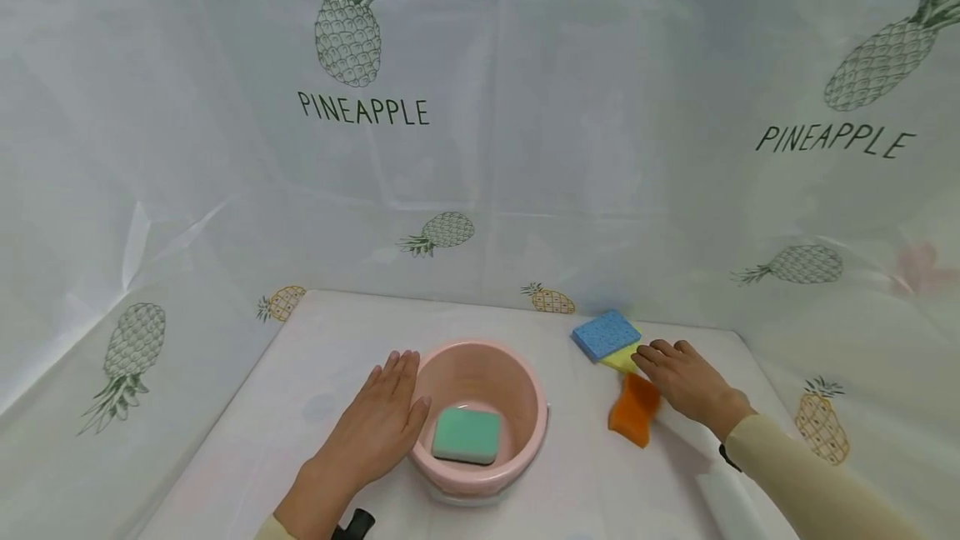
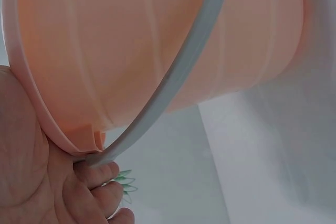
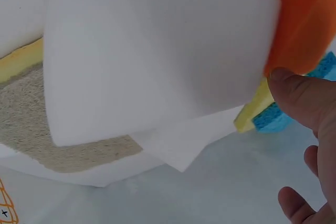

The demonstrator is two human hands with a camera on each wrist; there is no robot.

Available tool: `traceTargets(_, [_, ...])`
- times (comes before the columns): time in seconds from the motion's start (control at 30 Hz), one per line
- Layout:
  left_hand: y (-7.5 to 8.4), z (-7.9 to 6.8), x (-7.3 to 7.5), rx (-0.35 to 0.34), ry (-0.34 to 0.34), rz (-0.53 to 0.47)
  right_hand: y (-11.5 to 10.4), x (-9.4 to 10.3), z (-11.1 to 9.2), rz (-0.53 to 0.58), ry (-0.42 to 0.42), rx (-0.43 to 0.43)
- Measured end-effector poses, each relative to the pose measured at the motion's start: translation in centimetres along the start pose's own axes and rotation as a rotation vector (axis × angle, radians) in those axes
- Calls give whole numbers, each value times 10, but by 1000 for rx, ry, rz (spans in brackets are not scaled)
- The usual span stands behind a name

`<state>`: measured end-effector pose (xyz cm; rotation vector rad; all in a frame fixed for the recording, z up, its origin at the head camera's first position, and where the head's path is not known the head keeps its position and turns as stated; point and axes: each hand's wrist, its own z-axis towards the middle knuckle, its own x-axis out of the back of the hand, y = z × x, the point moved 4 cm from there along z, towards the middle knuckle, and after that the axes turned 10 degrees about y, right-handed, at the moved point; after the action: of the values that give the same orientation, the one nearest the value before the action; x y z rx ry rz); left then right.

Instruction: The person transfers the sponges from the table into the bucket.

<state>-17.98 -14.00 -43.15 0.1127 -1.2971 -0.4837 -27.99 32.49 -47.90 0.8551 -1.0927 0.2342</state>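
Note:
A pink bucket (image 1: pixel 529 440) stands mid-table with a green sponge (image 1: pixel 467 435) on its bottom. My left hand (image 1: pixel 381 419) rests along the bucket's left rim, fingers mostly straight; in the left wrist view its palm lies against the rim near the base of the grey bail handle (image 2: pixel 157 98). On the right, my right hand (image 1: pixel 686 383) reaches over the table beside an orange sponge (image 1: pixel 634 411). In the right wrist view the thumb (image 3: pixel 302 95) is at the orange sponge's edge, the other fingers spread apart. Behind lie a blue sponge (image 1: pixel 606 334) and a yellow sponge (image 1: pixel 622 358).
A white sponge block (image 3: pixel 157 56) fills much of the right wrist view, and a rough grey-brown pad (image 3: pixel 68 153) with a yellow edge lies behind it. A pineapple-print sheet (image 1: pixel 555 148) hangs behind the white table (image 1: pixel 360 340).

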Motion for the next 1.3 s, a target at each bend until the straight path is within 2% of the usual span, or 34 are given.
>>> traceTargets(0.27, [0, 1, -1, -5, 9, 7, -3, -5, 0, 35, -52, 41])
traceTargets(0.43, [1, 0, -1, -5, 11, 4, -5, -5, 0, 64, -13, 83])
traceTargets(0.7, [2, 1, -1, -6, 19, 0, -5, -10, 1, 150, 48, 98])
traceTargets(1.07, [1, 1, -2, -9, 27, 8, -4, -13, 7, 178, 6, 58])
traceTargets(1.3, [1, 1, -1, -13, 25, 13, -9, -16, 11, 269, -1, -44])
